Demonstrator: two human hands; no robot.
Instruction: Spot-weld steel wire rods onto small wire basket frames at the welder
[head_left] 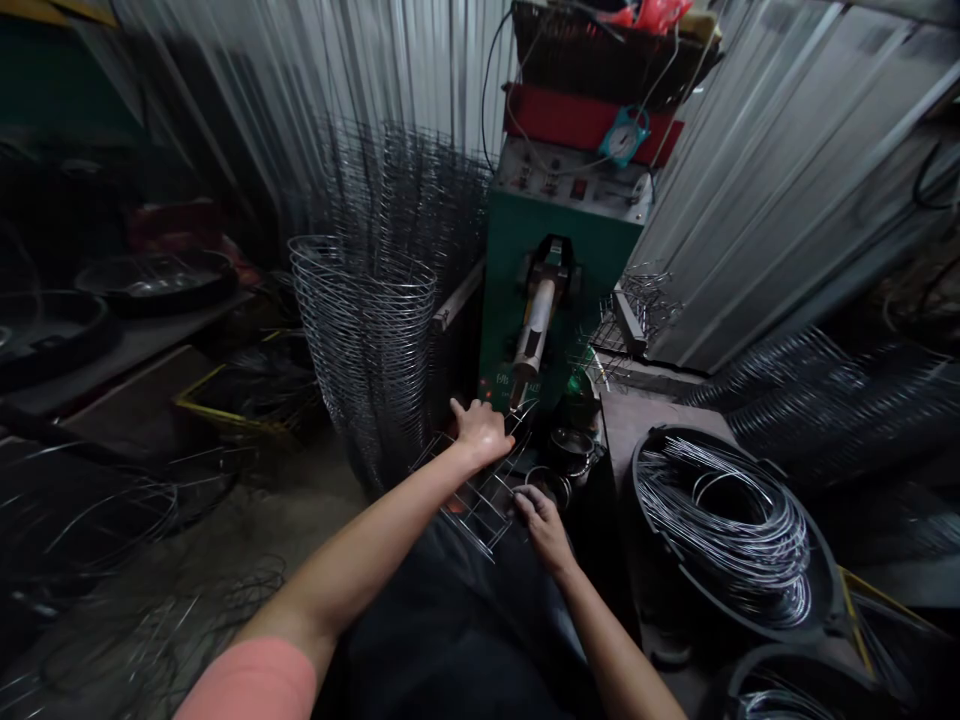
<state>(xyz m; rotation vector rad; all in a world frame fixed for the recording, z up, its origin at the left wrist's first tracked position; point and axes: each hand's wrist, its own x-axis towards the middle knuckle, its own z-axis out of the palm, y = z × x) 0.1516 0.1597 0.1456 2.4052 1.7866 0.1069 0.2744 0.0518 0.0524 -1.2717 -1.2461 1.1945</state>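
Note:
Above my lap a wire grid (480,510) of crossed metal rods lies tilted, its far end under the pointed tip of a green machine (570,240), which looks like a spot welder. My left hand (482,437) is closed over the far left part of the grid, close to the tip; its fingertips are partly hidden. My right hand (541,520) pinches the near right edge of the grid between thumb and fingers. The fingers of this hand look dark and smudged. Whether the machine's tip touches the wire, I cannot tell.
Tall stacks of wire rings (367,330) stand left of the machine. To the right, a black round tray (829,570) holds a bundle of wire hoops. A yellow-rimmed crate (225,425) sits on the floor at left, and loose wires (150,630) lie nearby.

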